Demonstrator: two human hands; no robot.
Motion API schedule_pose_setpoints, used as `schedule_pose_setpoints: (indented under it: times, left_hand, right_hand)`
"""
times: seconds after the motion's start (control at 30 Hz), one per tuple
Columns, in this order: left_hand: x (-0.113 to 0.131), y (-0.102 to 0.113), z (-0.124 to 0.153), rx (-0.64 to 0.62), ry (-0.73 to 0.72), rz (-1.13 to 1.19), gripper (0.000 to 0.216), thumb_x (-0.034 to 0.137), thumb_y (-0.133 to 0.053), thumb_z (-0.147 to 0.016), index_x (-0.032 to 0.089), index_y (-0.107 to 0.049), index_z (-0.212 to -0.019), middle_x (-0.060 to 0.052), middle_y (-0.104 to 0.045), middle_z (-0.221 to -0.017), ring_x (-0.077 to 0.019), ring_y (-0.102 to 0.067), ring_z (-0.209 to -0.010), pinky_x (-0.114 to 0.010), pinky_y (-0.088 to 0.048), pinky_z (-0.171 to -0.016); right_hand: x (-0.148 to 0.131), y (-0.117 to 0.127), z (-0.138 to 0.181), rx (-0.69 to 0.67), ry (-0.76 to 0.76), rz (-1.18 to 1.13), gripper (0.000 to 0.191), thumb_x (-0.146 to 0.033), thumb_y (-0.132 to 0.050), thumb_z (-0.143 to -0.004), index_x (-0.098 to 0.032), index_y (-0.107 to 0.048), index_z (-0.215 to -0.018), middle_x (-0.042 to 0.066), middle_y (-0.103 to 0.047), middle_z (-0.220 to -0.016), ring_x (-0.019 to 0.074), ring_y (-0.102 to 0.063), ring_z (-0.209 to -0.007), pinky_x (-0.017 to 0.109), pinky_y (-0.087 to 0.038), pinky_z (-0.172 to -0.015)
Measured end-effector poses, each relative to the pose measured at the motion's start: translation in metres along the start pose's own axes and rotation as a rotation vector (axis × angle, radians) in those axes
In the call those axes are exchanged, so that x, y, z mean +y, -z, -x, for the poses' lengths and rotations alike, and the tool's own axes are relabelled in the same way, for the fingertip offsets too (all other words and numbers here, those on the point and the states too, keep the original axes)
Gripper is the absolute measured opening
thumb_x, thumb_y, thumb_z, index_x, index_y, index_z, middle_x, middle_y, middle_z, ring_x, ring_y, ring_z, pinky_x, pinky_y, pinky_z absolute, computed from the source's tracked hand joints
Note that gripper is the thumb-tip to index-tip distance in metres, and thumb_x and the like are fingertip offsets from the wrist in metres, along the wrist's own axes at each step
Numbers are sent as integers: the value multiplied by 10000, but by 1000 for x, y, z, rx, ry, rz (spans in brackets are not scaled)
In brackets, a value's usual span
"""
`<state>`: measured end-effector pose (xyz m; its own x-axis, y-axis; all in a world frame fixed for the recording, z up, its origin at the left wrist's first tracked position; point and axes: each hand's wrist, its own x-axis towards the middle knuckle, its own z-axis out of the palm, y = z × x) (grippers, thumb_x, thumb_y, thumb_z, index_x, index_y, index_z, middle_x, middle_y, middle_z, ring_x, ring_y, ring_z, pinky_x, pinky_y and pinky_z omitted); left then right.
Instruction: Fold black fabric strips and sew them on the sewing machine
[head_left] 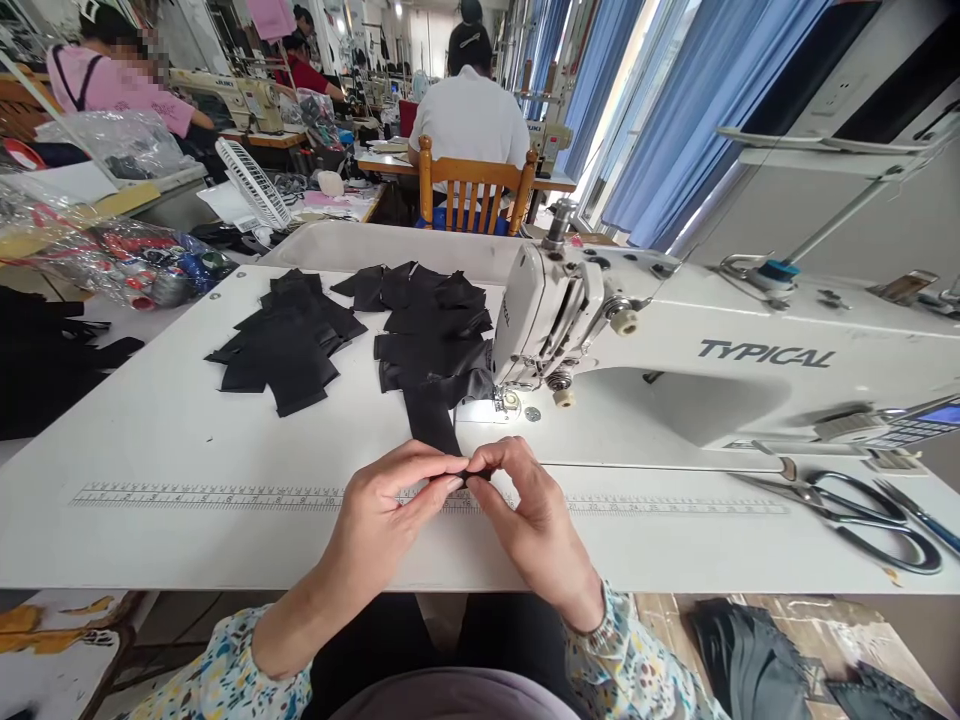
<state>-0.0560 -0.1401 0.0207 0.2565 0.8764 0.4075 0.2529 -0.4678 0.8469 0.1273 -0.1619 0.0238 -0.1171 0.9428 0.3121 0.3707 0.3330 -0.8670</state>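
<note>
Both my hands meet in front of the sewing machine (705, 330), over the ruler (247, 497) marked on the table. My left hand (382, 510) pinches the near end of a black fabric strip (433, 420) between thumb and fingers. Touching it fingertip to fingertip, my right hand (529, 515) pinches the same end, which looks folded. From there the strip runs back to a pile of black fabric pieces (427, 330) beside the needle area. A second pile of black fabric pieces (289, 340) lies farther left on the table.
Large scissors (862, 510) and a blue-handled tool (919, 515) lie at the right edge. Bagged thread spools (157, 265) and more black fabric (52, 355) are at the left. A wooden chair (478, 180) with a seated person stands beyond. Cut pieces (750, 655) lie below right.
</note>
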Motion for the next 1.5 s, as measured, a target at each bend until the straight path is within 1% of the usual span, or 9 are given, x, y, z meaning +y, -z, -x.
schedule_pose_setpoints:
  times: [0.13,0.3,0.4,0.57,0.77,0.93,1.23,1.4,1.5]
  left_hand:
    - [-1,-2,0,30,9,15,143,198,-692,-944,237,-800,-1029,-35,-745,-949,-132,-690,-786,-200,-583,-682]
    - [-4,-5,3,69,17,22,129,241,-694,-953,245,-805,-1018,-29,-758,-952,-141,-708,-784,-214,-603,-687]
    - [-5,-8,4,88,18,18,130,235,-694,-951,246,-805,-1019,-26,-763,-956,-144,-719,-800,-214,-612,-708]
    - [-3,-11,4,116,-7,-18,135,189,-706,-934,243,-797,-1019,-19,-758,-937,-138,-711,-789,-212,-614,-715]
    - [-4,-13,5,122,-68,-90,146,127,-672,-944,225,-767,-995,-15,-744,-931,-126,-712,-805,-205,-604,-740]
    - [-4,-14,7,136,-104,-155,127,128,-638,-964,217,-729,-959,-17,-731,-915,-126,-699,-801,-216,-586,-731]
    - [-2,-16,8,144,-103,-140,119,106,-622,-969,200,-696,-956,-9,-710,-915,-106,-669,-809,-193,-547,-723]
    - [1,-14,8,129,-48,-108,113,94,-637,-953,190,-679,-912,13,-709,-880,-84,-650,-768,-162,-521,-699]
    - [1,-14,8,129,-32,-87,119,83,-651,-943,193,-694,-944,18,-715,-896,-78,-655,-783,-149,-521,-720]
  right_hand:
    - [0,-1,2,9,10,20,144,-134,-543,-983,-243,-617,-1041,19,-625,-1006,180,-599,-980,344,-493,-884]
    - [-1,-2,3,17,55,97,170,-116,-523,-985,-242,-612,-1057,37,-636,-1005,208,-586,-993,373,-507,-864]
    - [-1,-3,3,34,106,162,176,-114,-510,-993,-236,-612,-1069,48,-639,-984,223,-572,-974,391,-513,-840]
    - [1,-3,4,46,130,221,177,-109,-501,-1000,-231,-608,-1071,53,-633,-966,232,-558,-950,400,-508,-819]
    - [2,-4,5,45,130,233,161,-118,-489,-1009,-232,-596,-1047,56,-625,-962,238,-551,-949,402,-500,-817]
    - [0,-3,5,44,137,239,157,-103,-491,-1009,-221,-591,-1035,54,-618,-958,232,-539,-942,392,-485,-816]
    - [1,-2,7,32,124,207,184,-77,-498,-997,-222,-586,-1071,49,-608,-981,225,-529,-966,381,-479,-835]
    - [2,-2,7,32,133,203,180,-77,-501,-995,-224,-580,-1065,44,-603,-968,222,-527,-952,377,-472,-818]
    - [2,-1,6,38,131,198,180,-79,-504,-997,-222,-589,-1065,43,-607,-971,221,-529,-956,378,-472,-825]
